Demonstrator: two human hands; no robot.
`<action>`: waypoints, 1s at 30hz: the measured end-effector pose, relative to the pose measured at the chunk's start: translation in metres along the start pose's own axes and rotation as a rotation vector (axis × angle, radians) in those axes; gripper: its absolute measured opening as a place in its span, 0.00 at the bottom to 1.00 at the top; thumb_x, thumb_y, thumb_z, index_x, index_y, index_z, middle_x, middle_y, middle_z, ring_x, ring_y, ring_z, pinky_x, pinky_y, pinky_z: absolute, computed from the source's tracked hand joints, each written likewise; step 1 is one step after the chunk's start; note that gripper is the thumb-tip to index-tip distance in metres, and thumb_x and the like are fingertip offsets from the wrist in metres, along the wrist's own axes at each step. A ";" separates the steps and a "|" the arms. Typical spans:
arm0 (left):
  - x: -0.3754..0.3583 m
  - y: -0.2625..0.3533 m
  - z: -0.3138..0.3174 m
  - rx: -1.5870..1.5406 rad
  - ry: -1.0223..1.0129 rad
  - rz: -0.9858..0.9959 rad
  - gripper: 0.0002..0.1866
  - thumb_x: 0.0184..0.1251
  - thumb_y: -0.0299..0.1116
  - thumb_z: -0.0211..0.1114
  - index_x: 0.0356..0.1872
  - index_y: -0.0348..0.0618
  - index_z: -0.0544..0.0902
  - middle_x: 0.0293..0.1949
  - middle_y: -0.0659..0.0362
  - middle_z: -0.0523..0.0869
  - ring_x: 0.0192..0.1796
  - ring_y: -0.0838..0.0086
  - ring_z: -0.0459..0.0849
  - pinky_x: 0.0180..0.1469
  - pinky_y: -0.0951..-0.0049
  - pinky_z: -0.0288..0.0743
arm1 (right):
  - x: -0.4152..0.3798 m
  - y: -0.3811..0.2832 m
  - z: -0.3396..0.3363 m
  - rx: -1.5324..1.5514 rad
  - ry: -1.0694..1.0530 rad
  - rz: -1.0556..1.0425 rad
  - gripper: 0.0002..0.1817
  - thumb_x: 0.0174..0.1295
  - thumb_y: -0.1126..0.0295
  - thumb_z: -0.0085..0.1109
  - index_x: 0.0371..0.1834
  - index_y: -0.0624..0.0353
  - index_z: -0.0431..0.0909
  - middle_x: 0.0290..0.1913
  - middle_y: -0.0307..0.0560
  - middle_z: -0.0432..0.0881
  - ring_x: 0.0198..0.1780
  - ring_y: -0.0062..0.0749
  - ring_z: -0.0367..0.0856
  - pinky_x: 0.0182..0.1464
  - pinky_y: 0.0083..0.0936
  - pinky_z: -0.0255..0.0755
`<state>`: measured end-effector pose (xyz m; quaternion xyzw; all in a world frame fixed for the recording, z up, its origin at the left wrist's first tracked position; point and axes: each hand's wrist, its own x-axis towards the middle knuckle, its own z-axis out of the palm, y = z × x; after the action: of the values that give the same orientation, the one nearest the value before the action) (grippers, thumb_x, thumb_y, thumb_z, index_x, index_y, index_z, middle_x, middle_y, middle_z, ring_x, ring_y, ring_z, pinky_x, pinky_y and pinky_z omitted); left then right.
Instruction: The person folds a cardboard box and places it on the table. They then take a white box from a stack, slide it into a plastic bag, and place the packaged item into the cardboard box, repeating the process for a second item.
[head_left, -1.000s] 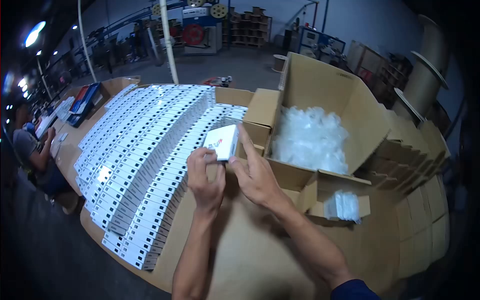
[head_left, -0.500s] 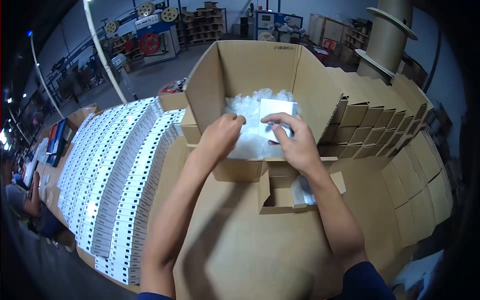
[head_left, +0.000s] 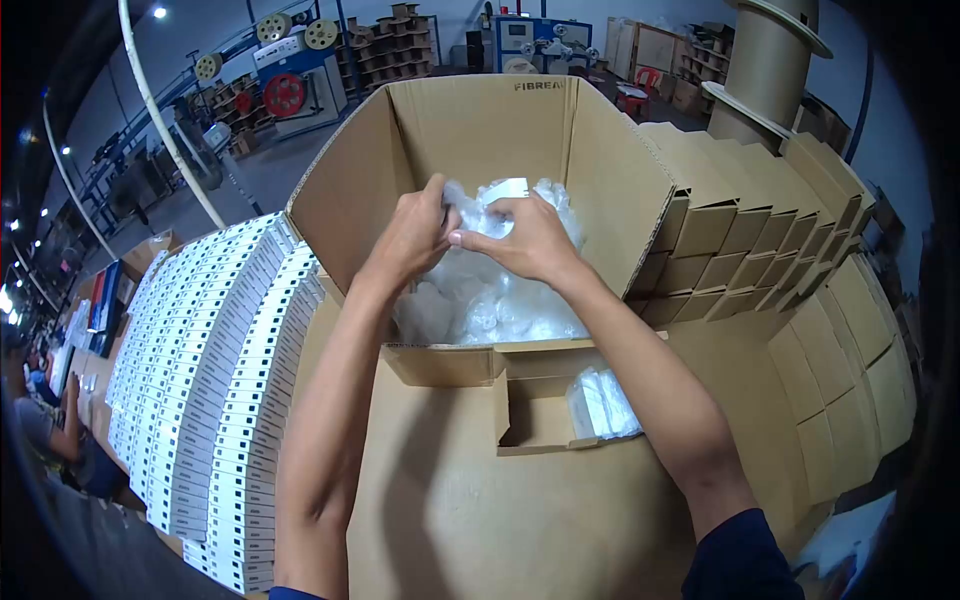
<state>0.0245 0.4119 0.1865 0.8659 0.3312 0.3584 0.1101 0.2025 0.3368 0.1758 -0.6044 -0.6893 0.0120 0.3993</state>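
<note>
Both hands are over a large open cardboard box (head_left: 480,120) that holds a heap of clear plastic bags (head_left: 490,305). My left hand (head_left: 412,232) is closed on a crumpled clear plastic bag (head_left: 456,198). My right hand (head_left: 532,240) has its fingers curled round a white flat box (head_left: 505,189), whose top edge shows behind the knuckles; its thumb points to my left hand. In front of the big box stands a small open carton (head_left: 530,405), with several white pieces in clear plastic (head_left: 602,405) in its right part.
Stacked white boxes (head_left: 200,370) fill the left side. Folded brown cartons (head_left: 740,240) are piled at right, with more brown cartons (head_left: 850,370) nearer. A brown surface (head_left: 480,520) lies below my arms. At far left a person (head_left: 60,430) works at another table.
My right hand has moved left, close to my left hand, and the white flat box has tilted behind its fingers. My left hand now holds crumpled plastic. The camera view has shifted slightly.
</note>
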 end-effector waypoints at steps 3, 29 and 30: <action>0.001 0.008 0.008 -0.133 0.199 -0.067 0.11 0.77 0.32 0.59 0.46 0.32 0.74 0.33 0.34 0.83 0.38 0.38 0.84 0.42 0.52 0.76 | 0.007 0.016 0.008 0.111 0.015 0.000 0.22 0.62 0.54 0.72 0.47 0.63 0.90 0.44 0.64 0.88 0.52 0.58 0.86 0.59 0.43 0.77; -0.036 0.083 -0.002 -0.456 0.673 -0.168 0.15 0.86 0.39 0.50 0.44 0.36 0.75 0.31 0.55 0.77 0.34 0.74 0.74 0.40 0.65 0.71 | -0.044 -0.045 -0.044 0.998 0.136 0.271 0.22 0.67 0.53 0.73 0.37 0.66 0.87 0.38 0.43 0.83 0.38 0.21 0.81 0.34 0.21 0.84; -0.049 0.094 0.001 -0.502 0.685 -0.158 0.15 0.87 0.38 0.49 0.43 0.37 0.75 0.32 0.58 0.75 0.36 0.77 0.72 0.41 0.68 0.70 | -0.064 -0.059 -0.050 0.909 0.054 0.254 0.21 0.68 0.54 0.73 0.38 0.67 0.87 0.37 0.44 0.84 0.37 0.21 0.81 0.35 0.22 0.82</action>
<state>0.0458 0.3089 0.1986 0.6152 0.3164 0.6851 0.2279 0.1793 0.2441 0.2049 -0.4481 -0.5243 0.3455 0.6364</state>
